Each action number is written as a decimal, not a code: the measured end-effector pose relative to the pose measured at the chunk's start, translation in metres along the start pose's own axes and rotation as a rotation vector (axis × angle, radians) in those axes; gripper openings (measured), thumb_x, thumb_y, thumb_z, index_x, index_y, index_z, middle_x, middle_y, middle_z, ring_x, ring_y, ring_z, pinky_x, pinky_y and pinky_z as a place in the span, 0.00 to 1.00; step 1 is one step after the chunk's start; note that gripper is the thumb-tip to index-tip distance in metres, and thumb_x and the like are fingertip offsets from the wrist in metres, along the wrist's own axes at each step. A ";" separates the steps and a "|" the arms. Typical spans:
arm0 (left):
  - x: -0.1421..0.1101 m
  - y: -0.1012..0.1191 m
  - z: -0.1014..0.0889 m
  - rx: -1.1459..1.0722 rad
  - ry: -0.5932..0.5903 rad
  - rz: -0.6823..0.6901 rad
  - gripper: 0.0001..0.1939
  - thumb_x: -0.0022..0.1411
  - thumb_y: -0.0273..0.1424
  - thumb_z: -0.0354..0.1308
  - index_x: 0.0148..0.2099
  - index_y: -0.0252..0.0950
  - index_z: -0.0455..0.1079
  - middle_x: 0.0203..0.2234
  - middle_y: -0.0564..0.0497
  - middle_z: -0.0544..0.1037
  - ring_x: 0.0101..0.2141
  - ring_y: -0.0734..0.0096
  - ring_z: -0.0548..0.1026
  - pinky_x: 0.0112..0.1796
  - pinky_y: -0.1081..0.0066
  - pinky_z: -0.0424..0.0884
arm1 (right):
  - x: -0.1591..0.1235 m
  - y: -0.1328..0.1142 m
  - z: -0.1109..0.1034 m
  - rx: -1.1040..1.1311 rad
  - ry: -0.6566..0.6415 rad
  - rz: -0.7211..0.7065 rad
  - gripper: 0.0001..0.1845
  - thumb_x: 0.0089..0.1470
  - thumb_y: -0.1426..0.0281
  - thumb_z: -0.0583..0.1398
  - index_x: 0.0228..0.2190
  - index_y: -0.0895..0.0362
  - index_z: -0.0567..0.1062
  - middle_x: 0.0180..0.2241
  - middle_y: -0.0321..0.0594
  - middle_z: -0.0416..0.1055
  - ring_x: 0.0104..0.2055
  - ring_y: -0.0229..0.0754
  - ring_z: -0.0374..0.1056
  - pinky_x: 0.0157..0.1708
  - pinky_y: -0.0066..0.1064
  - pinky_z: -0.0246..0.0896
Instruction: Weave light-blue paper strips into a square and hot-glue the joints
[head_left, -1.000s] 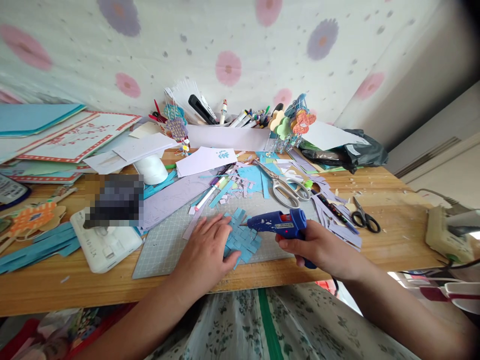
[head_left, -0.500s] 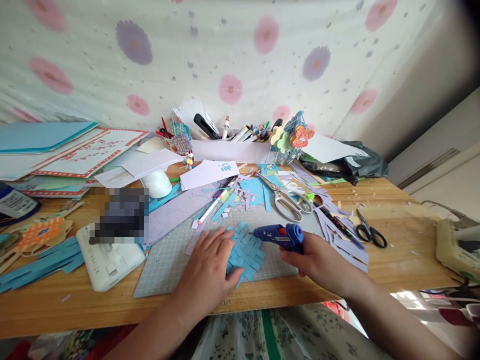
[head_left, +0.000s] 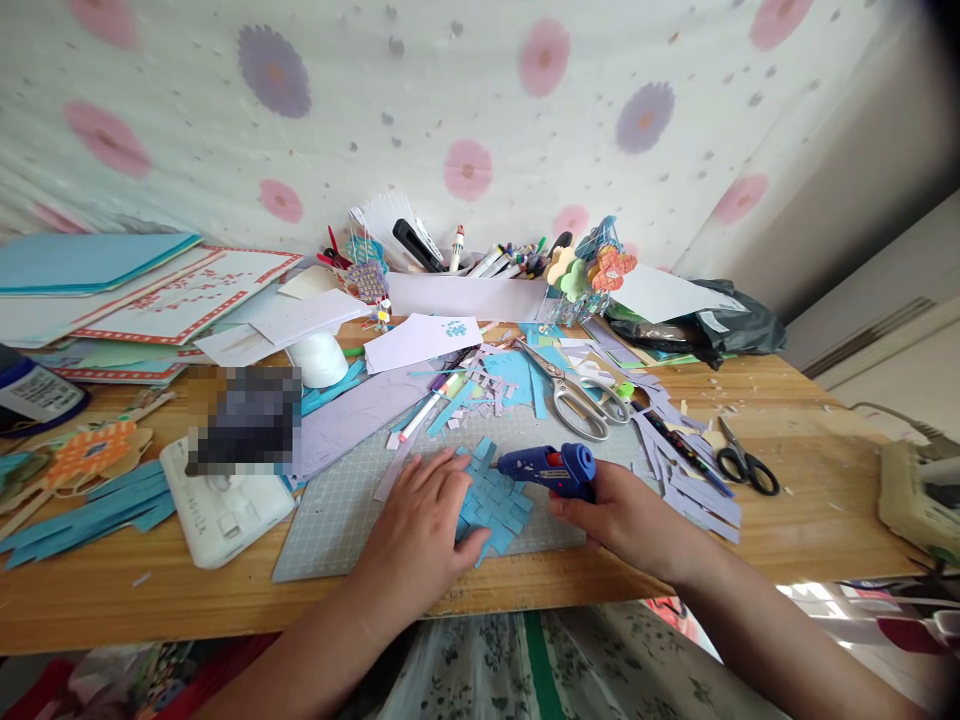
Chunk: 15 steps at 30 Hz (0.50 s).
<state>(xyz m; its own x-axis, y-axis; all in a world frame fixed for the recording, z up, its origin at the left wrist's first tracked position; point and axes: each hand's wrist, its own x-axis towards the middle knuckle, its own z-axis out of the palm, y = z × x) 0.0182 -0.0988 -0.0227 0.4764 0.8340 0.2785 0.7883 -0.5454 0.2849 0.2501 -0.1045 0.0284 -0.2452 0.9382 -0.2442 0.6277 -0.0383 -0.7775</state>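
A woven mat of blue paper strips (head_left: 495, 512) lies on the grey cutting mat (head_left: 322, 535) near the table's front edge. Spread flat over its left side is my left hand (head_left: 427, 515), with the thumb along the lower edge. My right hand (head_left: 611, 510) is wrapped round the handle of a blue hot glue gun (head_left: 551, 468). The gun's nozzle points left, at the upper middle of the woven paper; I cannot make out whether it touches. Large grey-handled scissors (head_left: 577, 400) lie just behind the gun.
Purple paper strips (head_left: 690, 490) and small black-handled scissors (head_left: 746, 468) lie to the right. A white power bank (head_left: 225, 525) and blue strips (head_left: 97, 515) are on the left. Along the back stands a pen holder (head_left: 465, 295). A power strip (head_left: 911, 500) sits at far right.
The glue gun in my right hand has moved slightly left over the woven paper. My left hand stays pressed on it. The whole view has shifted a little.
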 end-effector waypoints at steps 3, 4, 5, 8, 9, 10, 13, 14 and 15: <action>0.000 0.000 0.000 -0.006 -0.005 -0.003 0.14 0.51 0.30 0.62 0.42 0.36 0.66 0.52 0.42 0.73 0.55 0.49 0.66 0.55 0.44 0.61 | 0.003 0.002 -0.001 0.003 -0.049 0.046 0.12 0.52 0.65 0.57 0.37 0.58 0.74 0.20 0.33 0.65 0.21 0.36 0.61 0.24 0.26 0.57; 0.000 0.000 -0.001 -0.006 -0.008 -0.004 0.14 0.51 0.30 0.62 0.42 0.35 0.66 0.52 0.42 0.73 0.55 0.49 0.66 0.55 0.44 0.61 | 0.004 0.002 -0.001 0.011 -0.069 0.066 0.12 0.52 0.65 0.56 0.36 0.58 0.73 0.20 0.32 0.64 0.21 0.36 0.61 0.23 0.26 0.56; 0.000 0.000 -0.001 -0.004 -0.012 -0.004 0.14 0.52 0.30 0.62 0.42 0.35 0.66 0.52 0.42 0.73 0.55 0.49 0.66 0.55 0.44 0.61 | 0.006 0.002 -0.002 0.016 -0.085 0.080 0.12 0.53 0.64 0.56 0.35 0.59 0.73 0.20 0.32 0.63 0.21 0.36 0.61 0.22 0.26 0.56; 0.000 0.000 -0.001 0.001 -0.017 0.002 0.15 0.52 0.31 0.62 0.43 0.35 0.67 0.52 0.41 0.73 0.55 0.49 0.66 0.55 0.45 0.61 | 0.010 0.001 -0.003 -0.018 -0.094 0.076 0.12 0.52 0.63 0.56 0.33 0.59 0.73 0.21 0.32 0.61 0.22 0.35 0.60 0.22 0.26 0.55; 0.000 0.000 -0.001 0.003 -0.016 0.005 0.16 0.52 0.31 0.62 0.44 0.35 0.67 0.52 0.41 0.73 0.55 0.50 0.66 0.55 0.45 0.61 | 0.011 0.000 -0.004 -0.042 -0.088 0.059 0.12 0.52 0.63 0.56 0.33 0.59 0.73 0.21 0.32 0.61 0.22 0.35 0.60 0.23 0.26 0.55; 0.000 0.000 -0.001 0.004 -0.015 0.007 0.16 0.52 0.31 0.62 0.45 0.35 0.67 0.52 0.41 0.73 0.56 0.50 0.66 0.55 0.45 0.60 | 0.011 -0.001 -0.005 -0.067 -0.085 0.041 0.12 0.52 0.62 0.56 0.33 0.58 0.73 0.21 0.32 0.61 0.22 0.35 0.60 0.23 0.26 0.55; 0.001 0.000 -0.001 0.012 -0.016 0.014 0.19 0.53 0.32 0.61 0.47 0.35 0.68 0.53 0.42 0.72 0.55 0.50 0.66 0.56 0.45 0.60 | 0.012 -0.003 -0.008 -0.132 -0.088 0.014 0.13 0.52 0.62 0.56 0.32 0.58 0.74 0.21 0.33 0.61 0.22 0.35 0.60 0.23 0.26 0.54; 0.002 0.000 -0.001 0.016 -0.016 0.020 0.19 0.53 0.32 0.61 0.49 0.35 0.68 0.53 0.42 0.72 0.55 0.50 0.66 0.56 0.45 0.60 | 0.012 -0.004 -0.009 -0.155 -0.091 0.015 0.14 0.52 0.61 0.56 0.32 0.58 0.75 0.20 0.34 0.61 0.22 0.35 0.60 0.23 0.26 0.53; 0.002 0.000 -0.001 0.021 -0.016 0.027 0.20 0.54 0.32 0.61 0.50 0.35 0.68 0.53 0.42 0.72 0.55 0.49 0.66 0.56 0.45 0.60 | 0.012 -0.005 -0.010 -0.176 -0.092 0.017 0.14 0.52 0.61 0.56 0.31 0.59 0.75 0.20 0.34 0.61 0.22 0.35 0.59 0.22 0.26 0.52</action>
<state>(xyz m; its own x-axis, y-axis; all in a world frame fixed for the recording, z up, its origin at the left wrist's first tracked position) 0.0183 -0.0973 -0.0216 0.5034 0.8203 0.2716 0.7828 -0.5660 0.2585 0.2511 -0.0893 0.0354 -0.2945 0.9023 -0.3148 0.7498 0.0139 -0.6615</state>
